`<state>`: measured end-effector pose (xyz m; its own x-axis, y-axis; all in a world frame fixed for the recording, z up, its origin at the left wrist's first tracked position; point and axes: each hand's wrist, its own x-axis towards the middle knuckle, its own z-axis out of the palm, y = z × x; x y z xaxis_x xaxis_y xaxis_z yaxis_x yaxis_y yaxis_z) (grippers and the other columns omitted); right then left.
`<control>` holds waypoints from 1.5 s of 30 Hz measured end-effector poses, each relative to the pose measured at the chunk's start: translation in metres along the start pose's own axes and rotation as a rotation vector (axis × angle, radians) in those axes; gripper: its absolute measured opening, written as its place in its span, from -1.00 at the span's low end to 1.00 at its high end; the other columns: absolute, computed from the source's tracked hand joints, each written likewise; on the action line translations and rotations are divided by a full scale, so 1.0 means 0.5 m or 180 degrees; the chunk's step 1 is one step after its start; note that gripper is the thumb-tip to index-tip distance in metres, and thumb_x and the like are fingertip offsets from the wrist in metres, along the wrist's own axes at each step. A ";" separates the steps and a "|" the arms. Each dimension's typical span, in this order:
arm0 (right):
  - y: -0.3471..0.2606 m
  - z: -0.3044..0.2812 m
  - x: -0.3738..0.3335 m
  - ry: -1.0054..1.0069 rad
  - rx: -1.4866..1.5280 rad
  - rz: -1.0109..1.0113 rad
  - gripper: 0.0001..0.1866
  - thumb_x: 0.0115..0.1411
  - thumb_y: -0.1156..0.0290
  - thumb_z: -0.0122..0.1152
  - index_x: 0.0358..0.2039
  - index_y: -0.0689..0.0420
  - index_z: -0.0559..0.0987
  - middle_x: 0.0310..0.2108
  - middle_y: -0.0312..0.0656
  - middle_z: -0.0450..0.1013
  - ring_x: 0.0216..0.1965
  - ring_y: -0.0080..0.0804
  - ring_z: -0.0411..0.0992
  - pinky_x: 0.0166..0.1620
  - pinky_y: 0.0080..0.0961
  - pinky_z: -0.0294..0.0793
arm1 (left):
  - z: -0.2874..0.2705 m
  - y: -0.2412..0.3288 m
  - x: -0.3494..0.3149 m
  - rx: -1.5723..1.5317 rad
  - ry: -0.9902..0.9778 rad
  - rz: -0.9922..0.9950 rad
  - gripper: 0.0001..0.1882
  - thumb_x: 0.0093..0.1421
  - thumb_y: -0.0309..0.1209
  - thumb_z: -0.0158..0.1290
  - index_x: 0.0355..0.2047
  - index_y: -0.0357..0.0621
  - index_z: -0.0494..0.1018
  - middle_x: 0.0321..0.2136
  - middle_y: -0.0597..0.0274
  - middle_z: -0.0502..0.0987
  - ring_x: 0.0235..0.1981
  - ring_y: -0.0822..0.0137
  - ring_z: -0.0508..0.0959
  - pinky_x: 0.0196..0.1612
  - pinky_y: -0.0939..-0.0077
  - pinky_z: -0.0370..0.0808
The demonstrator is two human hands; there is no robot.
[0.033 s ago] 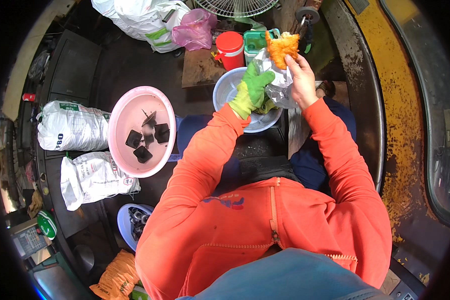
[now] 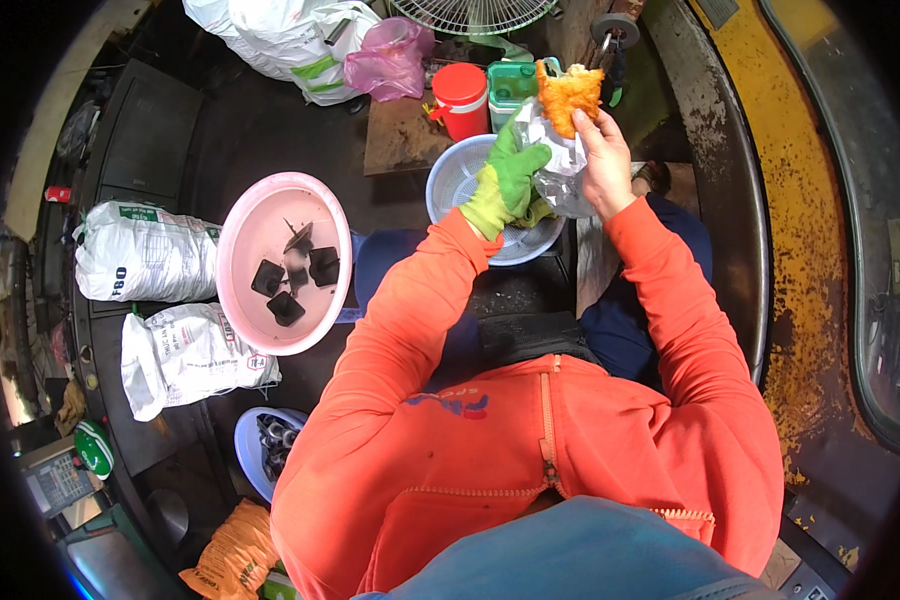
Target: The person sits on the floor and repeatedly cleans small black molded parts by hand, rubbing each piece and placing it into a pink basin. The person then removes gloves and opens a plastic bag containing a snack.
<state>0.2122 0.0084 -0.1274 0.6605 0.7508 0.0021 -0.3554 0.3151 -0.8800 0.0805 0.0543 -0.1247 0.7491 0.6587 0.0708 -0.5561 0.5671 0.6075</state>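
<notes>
In front of me, above a blue-white plastic basket (image 2: 447,190), I hold up a golden, crusty piece of fried food (image 2: 569,97) with an uneven top edge showing paler inside. My bare right hand (image 2: 602,160) pinches its lower end between thumb and fingers. A crumpled white and clear wrapper (image 2: 556,150) hangs around the lower left of the food. My left hand (image 2: 511,175), in a green and yellow-green glove, is closed on the wrapper's left side, thumb pointing right. A second glove-like yellow-green piece (image 2: 536,212) lies partly hidden in the basket below.
On the left stands a pink basin (image 2: 234,265) holding several black square pieces (image 2: 285,309). White sacks (image 2: 145,262) lie beyond it. A blue bowl (image 2: 248,450) of dark parts is lower left. A red-lidded jug (image 2: 461,100), green container (image 2: 510,85) and fan (image 2: 473,14) stand ahead; rusty yellow machinery (image 2: 770,200) borders the right.
The fried food and its wrapper have shifted very slightly to the right, together with my left hand. Both hands keep the same hold.
</notes>
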 end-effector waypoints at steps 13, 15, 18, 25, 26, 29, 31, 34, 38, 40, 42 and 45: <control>0.005 0.003 0.013 -0.0075 0.0357 0.0056 -0.62 0.19 0.41 0.31 0.00 0.18 0.45 -0.11 -0.23 0.48 -0.13 -0.50 0.48 -0.09 -0.54 0.48 | 0.001 -0.016 -0.001 0.0696 -0.0534 0.0780 -0.49 0.15 -0.51 0.10 0.13 -0.15 0.30 -0.01 0.22 0.46 -0.04 0.28 0.48 -0.01 0.40 0.45; 0.014 0.007 0.004 -0.0107 0.0332 0.0083 -0.61 0.19 0.42 0.31 0.00 0.18 0.45 -0.12 -0.23 0.48 -0.15 -0.51 0.48 -0.10 -0.55 0.49 | -0.002 -0.019 0.011 0.0068 0.0077 0.0268 -0.55 0.19 -0.47 0.09 0.10 -0.13 0.32 -0.04 0.25 0.47 -0.08 0.33 0.50 -0.03 0.41 0.46; 0.028 0.009 -0.006 -0.0154 0.0133 0.0144 -0.60 0.19 0.44 0.30 0.02 0.19 0.44 -0.15 -0.24 0.49 -0.18 -0.52 0.48 -0.12 -0.56 0.49 | -0.005 -0.027 0.023 0.0202 0.0601 0.0199 -0.59 0.25 -0.42 0.05 0.11 -0.11 0.32 -0.04 0.26 0.47 -0.07 0.38 0.50 -0.02 0.43 0.46; 0.056 0.005 -0.005 -0.0126 -0.0389 0.0185 -0.60 0.21 0.31 0.30 0.02 0.19 0.49 -0.10 -0.24 0.44 -0.08 -0.49 0.41 -0.02 -0.56 0.40 | -0.019 -0.017 0.033 0.0157 0.0470 0.0112 -0.51 0.20 -0.42 0.10 0.13 -0.17 0.29 -0.07 0.22 0.49 -0.08 0.33 0.53 -0.03 0.42 0.48; 0.057 0.001 -0.002 -0.0153 -0.1011 -0.0155 -0.62 0.24 0.28 0.25 0.00 0.19 0.50 -0.08 -0.24 0.41 -0.06 -0.50 0.38 0.01 -0.55 0.37 | -0.023 -0.013 0.035 0.0080 0.0476 0.0093 -0.51 0.20 -0.42 0.10 0.13 -0.17 0.30 -0.07 0.22 0.49 -0.09 0.32 0.53 -0.04 0.42 0.49; 0.044 -0.017 0.018 -0.0309 -0.2223 -0.1028 -0.63 0.35 0.16 0.05 -0.01 0.17 0.54 0.00 -0.21 0.24 0.08 -0.44 0.23 0.15 -0.52 0.22 | -0.034 -0.002 0.043 -0.0160 0.0440 0.0045 -0.56 0.21 -0.40 0.08 0.10 -0.15 0.34 -0.10 0.23 0.51 -0.12 0.31 0.55 -0.07 0.41 0.51; 0.022 -0.037 0.043 -0.0048 -0.3115 -0.2096 -0.66 0.37 0.18 0.00 0.00 0.10 0.54 -0.01 -0.19 0.28 0.07 -0.37 0.25 0.18 -0.48 0.21 | -0.042 0.004 0.047 -0.0263 0.0443 0.0020 -0.64 0.23 -0.37 0.06 0.04 -0.12 0.40 -0.17 0.26 0.53 -0.16 0.33 0.56 -0.08 0.42 0.50; -0.003 -0.058 0.084 0.0156 -0.2682 -0.0956 -0.39 0.33 -0.08 -0.09 0.22 0.06 0.31 0.21 -0.04 0.19 0.27 -0.19 0.10 0.28 -0.30 0.07 | -0.056 0.015 0.048 -0.0875 0.0359 -0.0244 -0.64 0.26 -0.30 0.05 0.00 -0.23 0.41 -0.19 0.15 0.56 -0.21 0.29 0.59 -0.12 0.40 0.55; 0.002 -0.064 0.092 -0.0007 -0.0868 0.1478 -0.26 0.35 -0.17 -0.23 0.26 0.22 0.21 0.20 0.08 0.26 0.21 -0.09 0.23 0.22 -0.18 0.23 | -0.067 0.032 0.046 -0.1541 -0.0082 -0.0377 -0.64 0.31 -0.30 0.00 0.01 -0.31 0.40 -0.17 0.07 0.57 -0.21 0.26 0.62 -0.12 0.39 0.59; 0.010 -0.061 0.080 -0.0423 0.0103 0.1892 -0.35 0.38 -0.09 -0.25 0.21 0.21 0.24 0.09 0.14 0.34 0.07 0.01 0.37 0.08 -0.05 0.41 | -0.066 0.037 0.046 -0.1433 -0.0012 -0.0203 -0.64 0.32 -0.31 -0.01 0.02 -0.30 0.39 -0.17 0.09 0.57 -0.21 0.28 0.61 -0.13 0.41 0.58; 0.014 -0.059 0.068 -0.0741 0.0759 0.1773 -0.56 0.38 0.06 -0.13 0.06 0.13 0.39 -0.06 0.02 0.45 -0.03 -0.09 0.45 0.02 -0.02 0.47 | -0.062 0.042 0.047 -0.1088 0.0129 0.0019 -0.64 0.31 -0.33 -0.01 0.03 -0.29 0.38 -0.16 0.11 0.56 -0.19 0.30 0.60 -0.13 0.43 0.58; 0.012 -0.056 0.058 -0.1184 0.1213 0.1684 -0.71 0.37 0.18 -0.06 -0.07 0.08 0.48 -0.11 -0.11 0.49 -0.08 -0.18 0.48 -0.03 -0.04 0.51 | -0.054 0.046 0.050 -0.0425 0.0412 0.0345 -0.63 0.28 -0.37 0.01 0.05 -0.27 0.37 -0.14 0.15 0.54 -0.16 0.33 0.59 -0.13 0.47 0.56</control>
<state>0.2476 0.0157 -0.1456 0.0947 0.9833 -0.1555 -0.8125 -0.0139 -0.5828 0.0767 0.0969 -0.1302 0.6345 0.7726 0.0226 -0.6802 0.5442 0.4912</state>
